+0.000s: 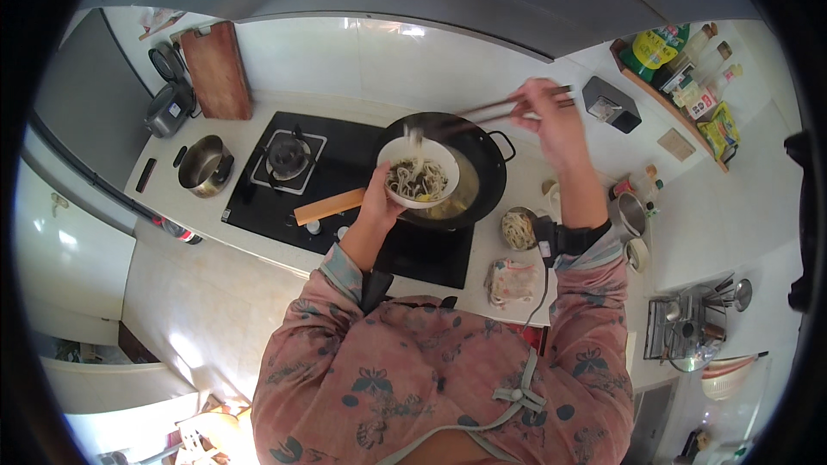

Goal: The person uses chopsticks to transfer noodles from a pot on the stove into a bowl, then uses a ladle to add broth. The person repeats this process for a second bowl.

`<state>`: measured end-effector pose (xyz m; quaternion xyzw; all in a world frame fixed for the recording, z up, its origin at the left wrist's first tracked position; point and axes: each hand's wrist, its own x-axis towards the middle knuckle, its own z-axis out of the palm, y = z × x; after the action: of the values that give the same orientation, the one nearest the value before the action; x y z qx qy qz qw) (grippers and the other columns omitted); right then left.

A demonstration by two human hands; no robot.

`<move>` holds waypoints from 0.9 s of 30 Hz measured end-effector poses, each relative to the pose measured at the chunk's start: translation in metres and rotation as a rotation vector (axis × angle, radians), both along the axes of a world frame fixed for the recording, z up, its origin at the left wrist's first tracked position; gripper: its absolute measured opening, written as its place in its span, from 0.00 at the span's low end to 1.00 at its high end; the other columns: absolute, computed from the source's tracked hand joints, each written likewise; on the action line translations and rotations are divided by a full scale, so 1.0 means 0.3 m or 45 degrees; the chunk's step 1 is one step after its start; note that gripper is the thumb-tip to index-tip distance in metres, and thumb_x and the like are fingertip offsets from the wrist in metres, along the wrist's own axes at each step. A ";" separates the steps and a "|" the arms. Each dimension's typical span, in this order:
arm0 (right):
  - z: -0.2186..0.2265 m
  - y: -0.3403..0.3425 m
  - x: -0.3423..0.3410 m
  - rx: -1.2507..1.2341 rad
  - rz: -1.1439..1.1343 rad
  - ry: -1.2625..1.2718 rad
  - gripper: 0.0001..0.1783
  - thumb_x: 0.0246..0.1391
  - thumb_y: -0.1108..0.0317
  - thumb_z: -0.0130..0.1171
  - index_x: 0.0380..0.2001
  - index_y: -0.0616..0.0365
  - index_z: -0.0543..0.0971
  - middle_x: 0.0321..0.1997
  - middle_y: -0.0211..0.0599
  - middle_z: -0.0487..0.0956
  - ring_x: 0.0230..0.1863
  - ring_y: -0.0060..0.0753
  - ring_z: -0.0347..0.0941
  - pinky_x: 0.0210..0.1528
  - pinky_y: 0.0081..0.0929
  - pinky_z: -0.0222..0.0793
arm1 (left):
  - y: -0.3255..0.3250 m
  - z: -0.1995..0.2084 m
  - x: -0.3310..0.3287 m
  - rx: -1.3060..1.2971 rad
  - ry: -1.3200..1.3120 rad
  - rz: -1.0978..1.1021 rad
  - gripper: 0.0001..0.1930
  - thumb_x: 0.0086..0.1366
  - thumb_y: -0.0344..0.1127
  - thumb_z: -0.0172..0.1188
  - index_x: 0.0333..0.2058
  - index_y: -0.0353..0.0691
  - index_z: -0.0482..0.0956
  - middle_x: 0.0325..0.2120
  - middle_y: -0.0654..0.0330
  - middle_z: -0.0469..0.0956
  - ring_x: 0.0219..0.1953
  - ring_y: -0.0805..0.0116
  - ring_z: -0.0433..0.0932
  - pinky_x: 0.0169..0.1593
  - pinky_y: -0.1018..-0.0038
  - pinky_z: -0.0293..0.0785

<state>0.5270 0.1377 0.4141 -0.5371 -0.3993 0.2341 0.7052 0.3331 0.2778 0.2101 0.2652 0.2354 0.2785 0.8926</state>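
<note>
My left hand [377, 200] grips a white bowl [398, 153] by its side and holds it over the wok. Pale noodles [417, 179] with dark bits lie in the bowl. To the upper right, my right hand [550, 110] is closed round long dark chopsticks [488, 110], which point left toward the bowl. Their tips are blurred, with something pale hanging just above the bowl's far rim. Beneath, the black wok [491, 174] contains cloudy broth [466, 191]; its wooden handle [327, 206] sticks out to the left, partly behind my left hand.
A black glass hob [250, 198] carries the wok and a second burner [288, 157]. Left of it stand a steel pot [205, 165], a rice cooker [169, 110] and a cutting board [216, 73]. On the right are a dish of noodles [519, 230], a plastic-wrapped pack [512, 282] and a wall shelf [672, 108].
</note>
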 end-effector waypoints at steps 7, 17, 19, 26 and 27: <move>-0.183 -0.118 0.108 -0.036 -0.324 -0.252 0.14 0.55 0.61 0.54 0.33 0.63 0.76 0.29 0.34 0.78 0.32 0.22 0.73 0.33 0.19 0.72 | 0.026 0.001 -0.032 -0.050 -0.038 0.168 0.26 0.61 0.51 0.48 0.54 0.43 0.63 0.50 0.58 0.69 0.52 0.60 0.69 0.51 0.61 0.68; -0.736 -0.042 -0.009 -0.308 -0.225 -0.483 0.10 0.50 0.64 0.59 0.27 0.61 0.76 0.23 0.36 0.75 0.26 0.28 0.71 0.30 0.20 0.66 | 0.051 -0.011 -0.148 -0.046 0.050 0.397 0.26 0.61 0.51 0.48 0.54 0.44 0.64 0.51 0.59 0.68 0.53 0.60 0.67 0.54 0.59 0.65; -0.741 -0.056 -0.017 -0.396 -0.176 -0.514 0.10 0.50 0.65 0.60 0.26 0.62 0.76 0.24 0.36 0.74 0.25 0.26 0.71 0.28 0.20 0.66 | 0.056 -0.023 -0.160 -0.071 0.085 0.400 0.26 0.61 0.51 0.48 0.54 0.44 0.64 0.51 0.59 0.68 0.53 0.60 0.67 0.54 0.59 0.65; -0.730 -0.058 -0.012 -0.306 -0.088 -0.408 0.08 0.51 0.68 0.58 0.26 0.62 0.75 0.25 0.34 0.75 0.25 0.22 0.72 0.26 0.17 0.68 | 0.053 -0.041 -0.188 -0.068 0.027 0.374 0.26 0.60 0.50 0.48 0.54 0.44 0.63 0.51 0.59 0.68 0.53 0.60 0.67 0.54 0.60 0.65; -0.727 -0.058 0.001 -0.300 -0.094 -0.309 0.08 0.52 0.68 0.58 0.27 0.62 0.74 0.26 0.34 0.75 0.26 0.22 0.72 0.27 0.17 0.69 | 0.050 -0.039 -0.188 -0.074 0.037 0.388 0.26 0.60 0.50 0.49 0.53 0.44 0.64 0.51 0.59 0.68 0.53 0.60 0.67 0.54 0.60 0.66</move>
<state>0.5272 0.1202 0.1960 -0.6547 -0.4313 0.1867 0.5920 0.2767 0.2926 0.1985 0.2044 0.2939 0.4000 0.8437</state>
